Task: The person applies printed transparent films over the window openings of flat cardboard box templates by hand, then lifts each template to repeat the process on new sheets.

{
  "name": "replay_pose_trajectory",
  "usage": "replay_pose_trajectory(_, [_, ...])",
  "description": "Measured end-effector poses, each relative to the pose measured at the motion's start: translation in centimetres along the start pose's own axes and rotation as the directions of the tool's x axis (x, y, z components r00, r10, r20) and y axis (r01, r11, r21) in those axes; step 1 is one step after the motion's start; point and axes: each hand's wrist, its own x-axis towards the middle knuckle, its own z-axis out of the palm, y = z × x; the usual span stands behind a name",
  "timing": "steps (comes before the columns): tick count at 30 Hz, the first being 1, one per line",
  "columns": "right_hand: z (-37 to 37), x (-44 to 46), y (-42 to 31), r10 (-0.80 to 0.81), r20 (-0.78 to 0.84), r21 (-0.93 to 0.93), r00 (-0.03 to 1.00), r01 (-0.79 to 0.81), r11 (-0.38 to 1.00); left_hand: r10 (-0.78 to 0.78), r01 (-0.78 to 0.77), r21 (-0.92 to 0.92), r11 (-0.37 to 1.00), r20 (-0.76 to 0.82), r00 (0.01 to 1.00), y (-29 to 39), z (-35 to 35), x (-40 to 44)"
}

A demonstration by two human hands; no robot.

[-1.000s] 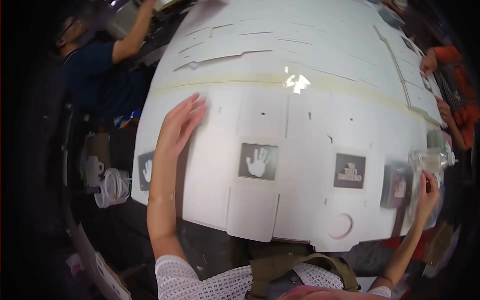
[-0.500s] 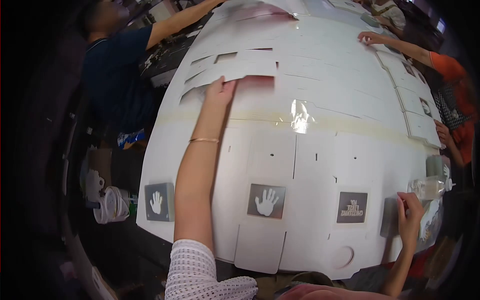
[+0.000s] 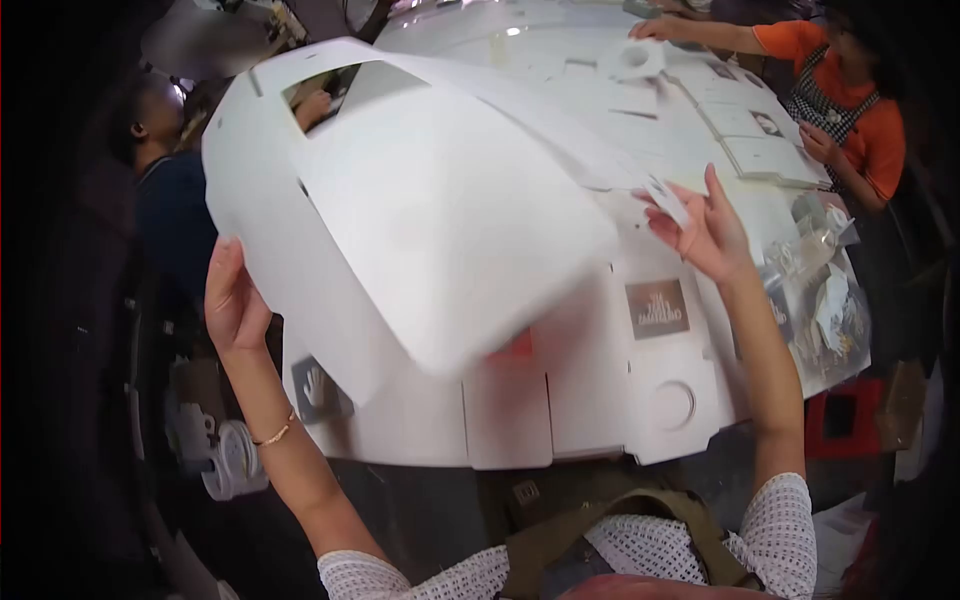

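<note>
A large white die-cut cardboard sheet [image 3: 430, 200] is raised above the table, tilted and partly bent, with a cut-out window near its far left. My left hand [image 3: 238, 305] grips its left edge, thumb on the near face. At the sheet's right end, my right hand [image 3: 708, 230] has its fingers around a narrow white edge, blurred by motion. Beneath it lies a flat white cardboard blank [image 3: 505, 435]. To the right is a dark square printed with mirrored lettering [image 3: 657, 308]. A grey block with a white handprint [image 3: 318, 388] sits at the left, partly shaded.
A person in a dark shirt [image 3: 175, 220] is at the left. Across the right side, a person in orange [image 3: 880, 150] works beside stacked white cardboard [image 3: 770, 155]. A clear bottle [image 3: 800, 255] and a plastic bag [image 3: 835, 320] lie at right. A white bucket [image 3: 235, 465] stands lower left.
My left hand has lifted the sheet from the far stack and brought it nearer. My right hand has risen from the table's right side to the sheet's right end.
</note>
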Motion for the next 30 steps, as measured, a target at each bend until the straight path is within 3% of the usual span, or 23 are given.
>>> replay_pose_trajectory(1, [-0.9, -0.5, 0.1, -0.032, -0.01, 0.025, 0.999, 0.032, 0.999, -0.016, 0.016, -0.006, 1.0, -0.028, 0.999, -0.5, -0.4, -1.3])
replay_pose_trajectory(3, [-3.0, -3.2, -0.4, -0.219, 0.007, -0.354, 0.976, 0.207, 0.912, -0.117, 0.111, 0.132, 0.985, 0.04, 0.992, -1.7, -1.2, -3.1])
replay_pose_trajectory(4, [-3.3, -5.1, -0.6, -0.219, 0.049, -0.358, 0.975, 0.222, 0.907, -0.134, 0.133, 0.168, 0.977, -0.003, 0.991, -2.3, -1.6, -4.1])
replay_pose_trajectory(7, [-3.2, -12.6, 0.0, -0.357, -0.094, -0.599, 0.929, 0.233, 0.766, -0.239, 0.269, 0.233, 0.935, -0.149, 0.96, -4.6, -4.0, -6.4])
replay_pose_trajectory(9, [-5.3, -17.2, 1.1, -0.288, -0.018, -0.752, 0.958, 0.177, 0.636, -0.301, 0.361, 0.269, 0.893, -0.24, 0.923, -6.8, -4.7, -7.3])
replay_pose_trajectory(10, [-4.9, -19.1, 2.3, -0.251, -0.09, -0.782, 0.964, 0.088, 0.618, -0.339, 0.438, 0.313, 0.842, -0.324, 0.883, -8.0, -5.1, -8.0])
replay_pose_trajectory(12, [-3.0, -20.9, 4.8, -0.179, -0.19, -0.787, 0.965, -0.04, 0.615, -0.33, 0.473, 0.398, 0.786, -0.377, 0.865, -10.4, -5.8, -8.8])
replay_pose_trajectory(14, [-3.8, -21.3, 7.0, -0.146, -0.201, -0.743, 0.969, -0.054, 0.667, -0.326, 0.503, 0.451, 0.737, -0.415, 0.849, -12.6, -5.7, -9.9])
replay_pose_trajectory(16, [-5.9, -21.0, 8.0, -0.1, -0.242, -0.721, 0.965, -0.11, 0.684, -0.234, 0.512, 0.451, 0.731, -0.539, 0.809, -14.6, -5.6, -10.4])
replay_pose_trajectory(19, [-7.2, -20.9, 8.2, -0.057, -0.258, -0.722, 0.965, -0.153, 0.675, -0.138, 0.523, 0.529, 0.668, -0.602, 0.786, -16.5, -5.2, -11.3])
replay_pose_trajectory(23, [-5.9, -20.8, 8.0, -0.061, -0.283, -0.727, 0.957, -0.173, 0.665, -0.062, 0.484, 0.576, 0.659, -0.6, 0.798, -17.4, -4.8, -11.6])
replay_pose_trajectory(30, [-5.8, -20.7, 8.0, -0.089, -0.357, -0.789, 0.93, -0.249, 0.562, 0.061, 0.489, 0.711, 0.505, -0.595, 0.801, -18.1, -3.8, -11.2])
